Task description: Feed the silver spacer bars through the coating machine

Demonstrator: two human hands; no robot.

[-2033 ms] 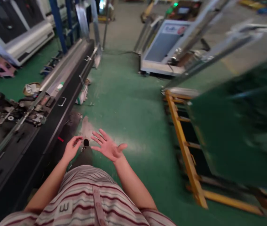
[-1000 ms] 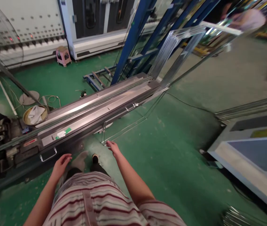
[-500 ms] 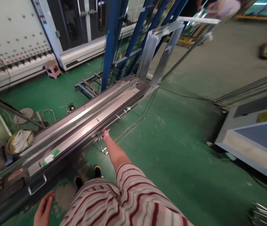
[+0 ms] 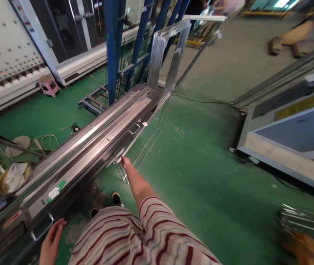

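Observation:
My right hand (image 4: 125,162) is stretched out beside the long machine bed (image 4: 101,145). Its fingers are closed on the near end of a thin metal frame (image 4: 145,149), whose narrow bars run along the bed's side toward the far end. Down at the lower left, my left hand (image 4: 53,238) hangs with loosely bent fingers and nothing in it. It is close to a metal handle (image 4: 43,229) on the bed's side, apparently without gripping it. Farther up the same side is a second handle (image 4: 135,129).
Several metal frames (image 4: 157,60) stand at the bed's far end, by a blue rack (image 4: 112,55). Green and white scraps (image 4: 54,192) lie on the bed. A pink stool (image 4: 48,85), a bowl with a cloth (image 4: 15,175) and a grey machine (image 4: 286,136) stand around. People are partly visible at the back.
The view has turned right, so the surroundings sit farther left. My right hand, still on the frame, is slightly farther from the bed's edge. My left hand stays low beside the bed.

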